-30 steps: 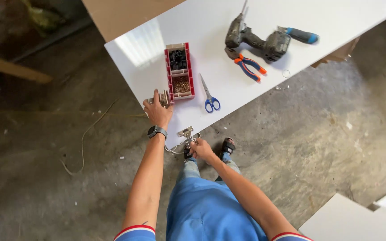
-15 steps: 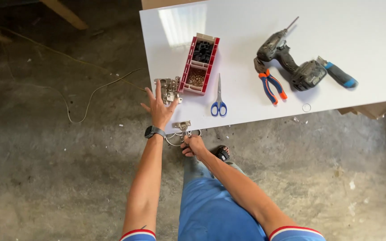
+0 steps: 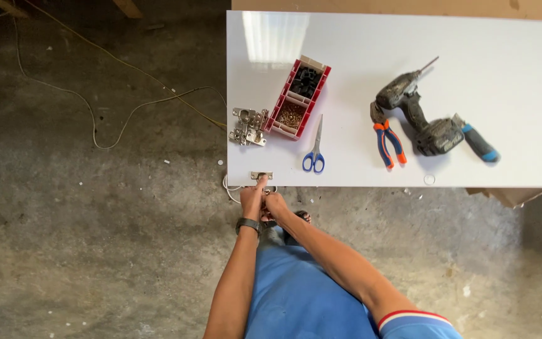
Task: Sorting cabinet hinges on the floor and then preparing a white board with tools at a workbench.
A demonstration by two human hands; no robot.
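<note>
Both of our hands now sit together at the near edge of the white worktop (image 3: 359, 37), where half a second ago our left hand (image 3: 251, 202) was spread flat up by the loose pile of metal hinges (image 3: 248, 126); that hand has come back down and its forefinger now presses on a single small metal hinge plate (image 3: 261, 176) lying right at the board's rim. We judge that one fitting has been brought from the pile and is being seated at the edge. Our right hand (image 3: 275, 204) is tucked just below the rim, touching the left; whether its grip is closed round anything we cannot tell, since the fingers are hidden. Well apart to the right lie the cordless drill (image 3: 418, 116), the orange-and-blue pliers (image 3: 389, 141) and a blue-handled screwdriver (image 3: 479, 143). Nearer stand the red compartment box (image 3: 298, 97) of screws and the blue-handled scissors (image 3: 314, 150). Bare board lies between plate and scissors, so there is room either side; a cable (image 3: 127, 116) trails over the concrete floor (image 3: 83, 251) on our left.
</note>
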